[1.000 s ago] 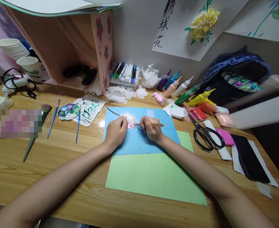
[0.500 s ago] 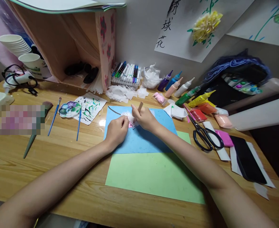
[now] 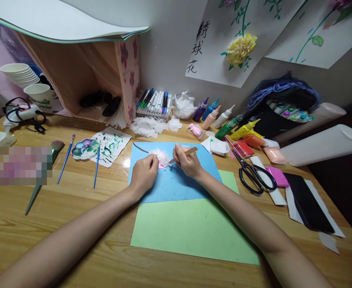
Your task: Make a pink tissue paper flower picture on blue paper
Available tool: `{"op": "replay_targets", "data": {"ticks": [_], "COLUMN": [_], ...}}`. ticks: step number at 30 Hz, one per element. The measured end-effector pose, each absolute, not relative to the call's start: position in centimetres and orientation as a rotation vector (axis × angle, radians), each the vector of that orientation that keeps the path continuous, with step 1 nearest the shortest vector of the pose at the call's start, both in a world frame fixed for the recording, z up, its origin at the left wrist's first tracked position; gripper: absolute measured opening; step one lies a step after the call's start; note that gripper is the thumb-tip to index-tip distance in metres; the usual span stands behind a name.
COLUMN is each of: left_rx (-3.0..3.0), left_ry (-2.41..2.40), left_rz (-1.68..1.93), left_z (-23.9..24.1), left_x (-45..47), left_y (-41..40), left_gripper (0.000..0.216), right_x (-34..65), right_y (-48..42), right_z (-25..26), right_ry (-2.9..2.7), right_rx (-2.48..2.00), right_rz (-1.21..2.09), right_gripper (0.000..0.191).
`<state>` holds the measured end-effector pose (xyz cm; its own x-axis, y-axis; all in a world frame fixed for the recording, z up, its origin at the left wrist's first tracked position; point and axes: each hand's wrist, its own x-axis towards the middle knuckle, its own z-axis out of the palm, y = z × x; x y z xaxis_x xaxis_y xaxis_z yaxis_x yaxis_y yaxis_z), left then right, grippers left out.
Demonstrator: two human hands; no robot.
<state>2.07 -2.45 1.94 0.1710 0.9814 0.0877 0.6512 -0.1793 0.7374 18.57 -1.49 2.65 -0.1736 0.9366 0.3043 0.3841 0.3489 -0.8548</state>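
A fluffy white flower (image 3: 160, 157) with pink at its lower edge lies on the blue sheet (image 3: 176, 186). A thin dark curved stem (image 3: 140, 147) runs from it to the upper left. My left hand (image 3: 144, 173) is closed in a pinch against the flower's left edge; whatever its fingertips grip is hidden. On the other side, my right hand (image 3: 187, 161) is closed around a flat wooden craft stick (image 3: 190, 151). That stick's lower tip points at the flower's right edge, though contact is too small to make out. Under the blue sheet is a green sheet (image 3: 190, 230).
Scissors (image 3: 255, 176), a black phone (image 3: 309, 202) and packs of coloured clay (image 3: 244, 149) lie to the right. Paint bottles (image 3: 211, 116), markers (image 3: 154, 102) and white tissue scraps (image 3: 148, 126) line the back. Brushes (image 3: 66, 159) and a paint palette (image 3: 84, 148) lie left.
My right hand has drawn slightly right, away from the flower, and the craft stick now slants more to the right. The left hand stays at the flower. The camera view has shifted upward.
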Motion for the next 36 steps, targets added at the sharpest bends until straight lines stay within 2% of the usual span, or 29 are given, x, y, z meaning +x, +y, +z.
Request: {"op": "replay_targets", "data": {"ticks": [12, 19, 25, 28, 32, 36], "left_rx": [1.889, 1.898, 1.895, 1.892, 1.868, 1.770], "left_ry": [1.533, 1.520, 1.525, 1.522, 1.519, 1.534], "left_rz": [0.787, 0.803, 0.811, 0.820, 0.821, 0.854], "left_z": [1.9, 1.7, 1.4, 1.4, 1.6, 1.7], "left_x": [2.1, 2.1, 2.0, 2.0, 2.0, 2.1], "left_y": [-2.5, -2.4, -2.4, -2.4, -2.5, -2.6], "left_gripper": [0.037, 0.035, 0.035, 0.035, 0.035, 0.035], "right_x": [17.7, 16.5, 15.0, 15.4, 18.5, 22.6], "right_y": [-1.6, -0.1, 2.2, 2.2, 0.8, -0.8], "right_z": [1.2, 2.5, 3.9, 4.4, 5.0, 4.0], "right_ry": [-1.805, -1.919, -2.035, -2.022, -1.674, -1.634], "right_rx": [-1.146, -1.306, -1.522, -1.447, -1.289, -1.348], "right_rz": [0.629, 0.521, 0.643, 0.717, 0.773, 0.526], "right_gripper": [0.047, 0.043, 0.046, 0.046, 0.046, 0.030]}}
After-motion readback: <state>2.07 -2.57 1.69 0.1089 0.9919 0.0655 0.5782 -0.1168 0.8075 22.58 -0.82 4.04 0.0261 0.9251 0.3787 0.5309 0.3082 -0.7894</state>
